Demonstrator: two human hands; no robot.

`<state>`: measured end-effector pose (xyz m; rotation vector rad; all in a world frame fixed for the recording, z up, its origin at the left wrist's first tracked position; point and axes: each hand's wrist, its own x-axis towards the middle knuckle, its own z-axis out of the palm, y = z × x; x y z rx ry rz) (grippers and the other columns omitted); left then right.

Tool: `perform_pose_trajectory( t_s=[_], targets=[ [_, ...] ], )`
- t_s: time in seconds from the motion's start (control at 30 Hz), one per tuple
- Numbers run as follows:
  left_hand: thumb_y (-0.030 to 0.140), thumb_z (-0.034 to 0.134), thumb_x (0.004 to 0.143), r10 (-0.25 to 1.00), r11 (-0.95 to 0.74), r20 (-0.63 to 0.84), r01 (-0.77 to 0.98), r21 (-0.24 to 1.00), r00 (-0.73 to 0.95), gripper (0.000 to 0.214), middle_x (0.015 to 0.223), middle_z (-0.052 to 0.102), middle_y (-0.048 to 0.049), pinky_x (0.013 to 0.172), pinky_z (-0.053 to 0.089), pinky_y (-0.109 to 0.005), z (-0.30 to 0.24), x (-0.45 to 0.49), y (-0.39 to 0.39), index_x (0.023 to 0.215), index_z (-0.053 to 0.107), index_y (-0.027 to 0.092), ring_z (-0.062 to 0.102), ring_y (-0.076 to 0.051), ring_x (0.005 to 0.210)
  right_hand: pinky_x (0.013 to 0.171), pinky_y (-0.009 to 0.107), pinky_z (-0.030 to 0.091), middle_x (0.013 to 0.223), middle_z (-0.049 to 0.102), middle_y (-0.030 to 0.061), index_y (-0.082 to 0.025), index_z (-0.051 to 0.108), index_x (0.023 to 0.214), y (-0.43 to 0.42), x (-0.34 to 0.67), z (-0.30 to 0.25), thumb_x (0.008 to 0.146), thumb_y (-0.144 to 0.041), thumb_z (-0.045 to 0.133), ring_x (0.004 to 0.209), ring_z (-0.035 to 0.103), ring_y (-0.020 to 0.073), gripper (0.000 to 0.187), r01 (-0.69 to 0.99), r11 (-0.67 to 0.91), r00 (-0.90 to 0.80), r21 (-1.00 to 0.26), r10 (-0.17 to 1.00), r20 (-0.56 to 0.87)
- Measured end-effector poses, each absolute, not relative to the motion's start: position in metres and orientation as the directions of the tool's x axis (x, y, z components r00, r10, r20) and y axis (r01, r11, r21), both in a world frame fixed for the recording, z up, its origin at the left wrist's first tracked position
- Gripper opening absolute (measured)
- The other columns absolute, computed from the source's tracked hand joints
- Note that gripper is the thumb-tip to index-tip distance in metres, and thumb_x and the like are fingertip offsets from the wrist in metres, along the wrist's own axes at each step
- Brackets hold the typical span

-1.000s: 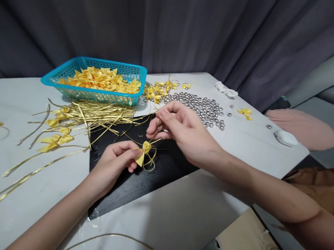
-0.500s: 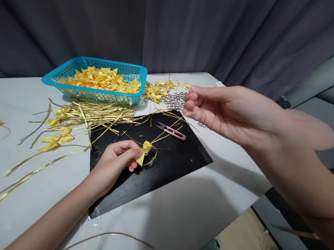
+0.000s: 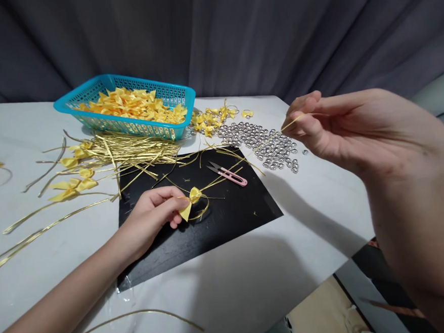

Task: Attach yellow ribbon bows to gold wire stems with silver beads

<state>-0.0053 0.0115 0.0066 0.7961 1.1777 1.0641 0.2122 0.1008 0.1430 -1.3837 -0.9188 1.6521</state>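
One right hand (image 3: 345,135) is raised above the tabletop (image 3: 230,287) at the right; a thin gold strand (image 3: 293,122) is pinched between its fingers, and where the strand's other end is attached cannot be told. A single curved gold cord (image 3: 141,311) is laid along the near edge. In the left hand (image 3: 153,217), low over the black mat (image 3: 230,227), one yellow bow (image 3: 195,194) is gripped between thumb and closed fingers. Pink-handled snips (image 3: 234,177) are placed on the mat, just right of the bow. To the left, tied bows (image 3: 67,190) are spread. Farther back, a bundle of gold cords (image 3: 137,151) is heaped, and silver-coloured beads (image 3: 274,147) are scattered to its right. Beyond, a blue basket (image 3: 135,122) is filled with yellow pieces (image 3: 126,106). At the back, a grey curtain (image 3: 213,35) is hung.
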Motion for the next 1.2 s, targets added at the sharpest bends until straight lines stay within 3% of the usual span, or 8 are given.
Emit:
perform_pose_trajectory(
  t_s=[0.17,0.33,0.43,0.53,0.73,0.9,1.03,1.2],
  targets=[
    [0.020,0.069,0.065,0.947,0.322,-0.319,-0.198,0.926,0.047,0.016,0.044,0.054,0.0062,0.038,0.034,-0.009,0.005,-0.007,0.011,0.051,0.061,0.016,0.044,-0.002,0.040,0.042,0.010,0.014,0.105,0.060,-0.0121,0.003,0.010,0.048,0.098,0.212,0.146,0.072,-0.003,-0.009,0.089,0.060,0.0055,0.032,-0.075,-0.439,-0.092,-0.895,0.897,-0.433],
    [0.020,0.069,0.067,0.952,0.304,-0.302,-0.174,0.937,0.039,0.017,0.046,0.055,0.0062,0.039,0.034,-0.009,0.002,-0.007,0.011,0.052,0.062,0.017,0.045,-0.002,0.042,0.044,0.001,0.028,0.081,0.065,-0.0095,-0.003,0.036,0.047,0.096,0.207,0.147,0.087,-0.010,0.016,0.078,0.065,0.0024,0.046,-0.149,-0.431,-0.027,-0.890,0.901,-0.432],
    [0.021,0.069,0.068,0.952,0.306,-0.304,-0.174,0.936,0.041,0.015,0.047,0.056,0.0056,0.041,0.035,-0.009,0.003,-0.006,0.010,0.055,0.064,0.016,0.046,-0.003,0.043,0.049,0.003,0.040,0.055,0.054,-0.0095,-0.010,0.046,0.058,0.087,0.199,0.137,0.093,-0.010,0.021,0.052,0.057,-0.0043,0.043,-0.182,-0.296,-0.143,-0.938,0.951,-0.273],
    [0.024,0.069,0.069,0.950,0.312,-0.308,-0.204,0.928,0.050,0.016,0.048,0.056,0.0046,0.041,0.036,-0.010,0.005,-0.006,0.009,0.056,0.065,0.016,0.046,-0.003,0.043,0.047,0.011,0.048,0.055,0.057,-0.0050,-0.015,0.048,0.069,0.072,0.187,0.115,0.094,-0.025,0.042,0.052,0.061,0.0040,0.028,-0.154,-0.054,-0.334,-0.987,0.943,0.000],
    [0.025,0.071,0.068,0.948,0.318,-0.311,-0.289,0.903,0.073,0.015,0.048,0.056,0.0041,0.042,0.038,-0.011,0.008,-0.007,0.008,0.059,0.067,0.015,0.046,-0.003,0.043,0.034,0.014,0.034,0.053,0.037,-0.0106,-0.021,0.039,0.083,0.047,0.166,0.072,0.094,-0.030,0.041,0.034,0.030,0.0020,0.014,-0.025,-0.055,-0.522,-0.998,0.852,-0.034],
    [0.025,0.071,0.067,0.946,0.323,-0.314,-0.338,0.884,0.084,0.012,0.055,0.059,0.0014,0.045,0.041,-0.013,0.009,-0.008,0.009,0.062,0.070,0.014,0.050,-0.005,0.048,0.039,0.015,0.035,0.065,0.046,-0.0067,-0.018,0.044,0.097,0.042,0.160,0.049,0.089,-0.017,0.044,0.044,0.037,0.0038,0.008,0.174,0.022,-0.577,-0.985,0.813,-0.084],
    [0.023,0.072,0.064,0.945,0.323,-0.317,-0.380,0.867,0.080,0.010,0.060,0.062,0.0003,0.045,0.042,-0.013,0.010,-0.009,0.009,0.062,0.070,0.013,0.052,-0.006,0.049,0.041,0.015,0.032,0.073,0.062,-0.0022,-0.018,0.047,0.091,0.037,0.162,0.040,0.085,-0.017,0.047,0.046,0.042,0.0037,0.006,0.264,0.228,-0.553,-0.937,0.832,0.046],
    [0.022,0.072,0.066,0.941,0.337,-0.314,-0.404,0.851,0.124,0.009,0.055,0.061,0.0006,0.045,0.043,-0.012,0.009,-0.010,0.009,0.061,0.071,0.014,0.052,-0.006,0.049,0.040,0.016,0.028,0.059,0.057,-0.0035,-0.015,0.052,0.079,0.030,0.163,0.035,0.083,-0.016,0.049,0.041,0.038,0.0025,0.005,0.322,0.420,-0.537,-0.848,0.819,0.202]
  ],
)
